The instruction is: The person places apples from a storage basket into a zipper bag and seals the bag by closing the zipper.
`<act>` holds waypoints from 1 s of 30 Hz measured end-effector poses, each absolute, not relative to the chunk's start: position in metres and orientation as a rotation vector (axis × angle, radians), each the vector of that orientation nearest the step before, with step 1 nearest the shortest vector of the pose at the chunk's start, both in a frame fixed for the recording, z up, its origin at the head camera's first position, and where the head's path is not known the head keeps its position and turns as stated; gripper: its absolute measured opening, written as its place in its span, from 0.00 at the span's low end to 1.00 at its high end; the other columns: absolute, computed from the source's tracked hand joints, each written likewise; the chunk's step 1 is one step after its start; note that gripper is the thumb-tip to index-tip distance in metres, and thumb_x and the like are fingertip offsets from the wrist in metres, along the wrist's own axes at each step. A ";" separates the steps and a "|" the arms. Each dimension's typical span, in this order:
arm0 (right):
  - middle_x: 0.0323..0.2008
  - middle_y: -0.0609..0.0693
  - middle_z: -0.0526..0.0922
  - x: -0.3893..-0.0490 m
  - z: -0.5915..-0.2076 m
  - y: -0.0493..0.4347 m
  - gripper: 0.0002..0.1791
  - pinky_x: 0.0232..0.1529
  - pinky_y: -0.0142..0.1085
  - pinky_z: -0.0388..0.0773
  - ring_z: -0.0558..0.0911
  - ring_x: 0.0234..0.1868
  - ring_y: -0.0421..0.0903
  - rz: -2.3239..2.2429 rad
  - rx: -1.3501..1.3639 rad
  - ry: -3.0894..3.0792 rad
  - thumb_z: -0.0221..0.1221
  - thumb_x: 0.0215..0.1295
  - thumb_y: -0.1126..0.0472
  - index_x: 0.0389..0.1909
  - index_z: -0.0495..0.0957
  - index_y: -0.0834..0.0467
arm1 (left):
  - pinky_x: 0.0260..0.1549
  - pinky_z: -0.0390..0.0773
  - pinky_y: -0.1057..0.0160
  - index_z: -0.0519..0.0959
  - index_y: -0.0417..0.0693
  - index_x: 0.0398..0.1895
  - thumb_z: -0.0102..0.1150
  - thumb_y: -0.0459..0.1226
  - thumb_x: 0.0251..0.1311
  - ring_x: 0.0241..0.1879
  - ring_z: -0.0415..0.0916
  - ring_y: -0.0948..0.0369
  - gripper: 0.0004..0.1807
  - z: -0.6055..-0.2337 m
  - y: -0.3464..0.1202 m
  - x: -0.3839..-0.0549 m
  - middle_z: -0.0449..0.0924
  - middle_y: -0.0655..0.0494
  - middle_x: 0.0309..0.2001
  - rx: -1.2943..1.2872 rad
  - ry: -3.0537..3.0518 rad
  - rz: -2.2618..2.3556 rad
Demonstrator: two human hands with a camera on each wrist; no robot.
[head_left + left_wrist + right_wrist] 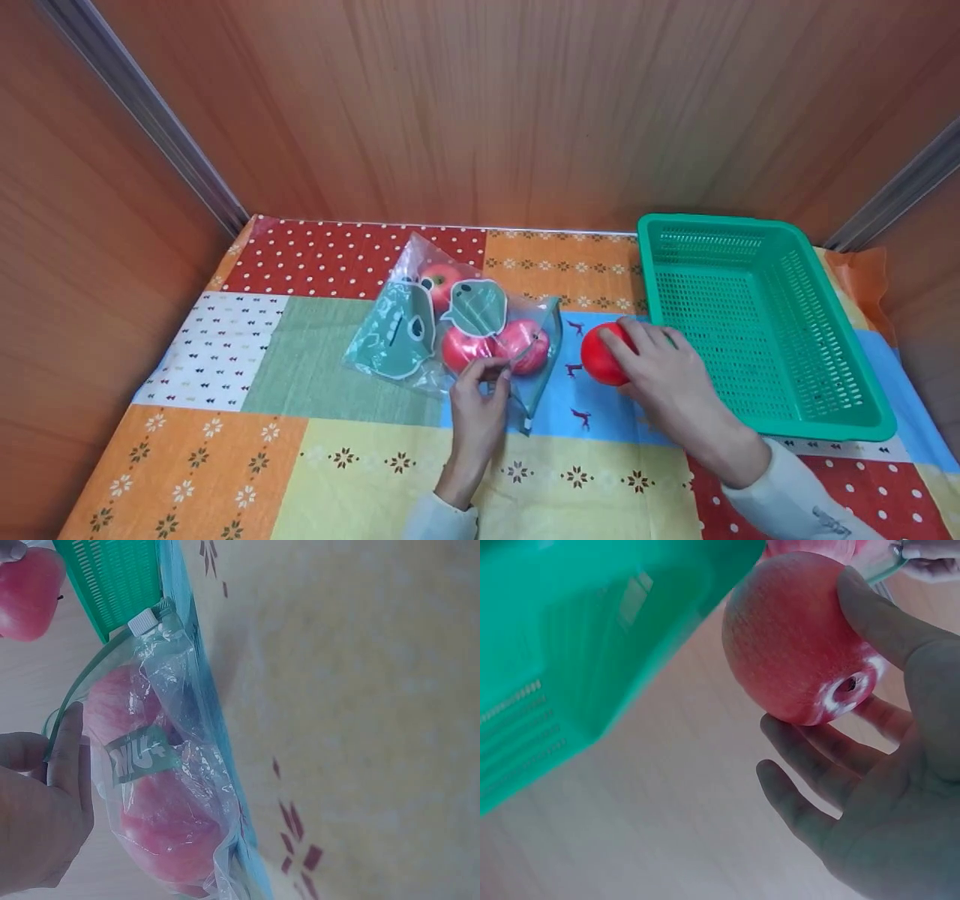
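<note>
A clear zip bag [401, 337] with green prints lies on the cloth, its green zip edge facing right. Three red apples [529, 346] show through the plastic. With thumb and fingers my left hand [480, 397] pinches the bag's green-edged mouth, seen closer as the green rim [71, 694] in the left wrist view. A white slider [142, 622] sits at one end of that rim. My right hand [671, 379] grips another red apple [602, 356] just right of the bag mouth, thumb on one side and fingers on the other. Its hollow end shows in the right wrist view.
A green plastic basket [847, 322] with slotted sides stands on the right, close to my right forearm. Under everything is a patchwork tablecloth [375, 465]. Wooden panels [487, 112] rise behind the table and at both sides. Something orange [862, 285] lies beyond the basket.
</note>
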State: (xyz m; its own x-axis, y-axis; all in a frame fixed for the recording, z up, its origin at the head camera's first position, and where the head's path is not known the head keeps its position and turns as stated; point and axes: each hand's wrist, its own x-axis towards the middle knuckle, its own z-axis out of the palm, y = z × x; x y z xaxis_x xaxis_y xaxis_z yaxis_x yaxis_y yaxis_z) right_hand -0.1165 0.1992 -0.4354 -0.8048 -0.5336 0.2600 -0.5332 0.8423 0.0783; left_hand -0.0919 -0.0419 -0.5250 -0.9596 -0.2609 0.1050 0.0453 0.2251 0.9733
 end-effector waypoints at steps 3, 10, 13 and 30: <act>0.60 0.61 0.81 -0.115 -0.443 0.192 0.55 0.53 0.58 0.86 0.82 0.59 0.62 0.026 0.796 -2.762 0.90 0.29 0.57 0.64 0.73 0.54 | 0.48 0.86 0.60 0.86 0.46 0.50 0.66 0.27 0.68 0.45 0.82 0.59 0.11 -0.525 -0.041 -0.092 0.85 0.55 0.45 0.210 -2.254 -1.813; 0.60 0.61 0.81 -0.113 -0.462 0.178 0.53 0.56 0.58 0.84 0.81 0.60 0.61 0.107 0.753 -2.803 0.89 0.33 0.58 0.66 0.74 0.54 | 0.49 0.86 0.59 0.86 0.46 0.51 0.66 0.27 0.68 0.46 0.81 0.59 0.11 -0.526 -0.041 -0.092 0.84 0.55 0.45 0.229 -2.254 -1.814; 0.61 0.62 0.81 -0.114 -0.469 0.172 0.53 0.58 0.59 0.83 0.80 0.61 0.62 0.141 0.721 -2.839 0.88 0.35 0.58 0.67 0.74 0.54 | 0.49 0.86 0.59 0.86 0.46 0.51 0.67 0.27 0.68 0.46 0.81 0.59 0.11 -0.526 -0.041 -0.092 0.84 0.55 0.45 0.232 -2.257 -1.810; 0.64 0.62 0.78 -0.124 -0.495 0.156 0.51 0.62 0.61 0.79 0.79 0.63 0.62 0.257 0.645 -2.942 0.86 0.42 0.56 0.69 0.72 0.55 | 0.44 0.84 0.70 0.86 0.45 0.52 0.69 0.28 0.66 0.45 0.82 0.58 0.13 -0.529 -0.041 -0.092 0.85 0.54 0.47 0.201 -2.249 -1.789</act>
State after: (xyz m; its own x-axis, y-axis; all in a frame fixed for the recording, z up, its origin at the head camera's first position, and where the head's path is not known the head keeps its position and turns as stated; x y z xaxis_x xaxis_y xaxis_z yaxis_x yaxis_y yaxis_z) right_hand -0.1237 0.1561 -0.4948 -0.9021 -0.4040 0.1518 -0.4242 0.8947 -0.1396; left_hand -0.0920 -0.0410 -0.5293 -0.9565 -0.2675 0.1166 0.0534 0.2322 0.9712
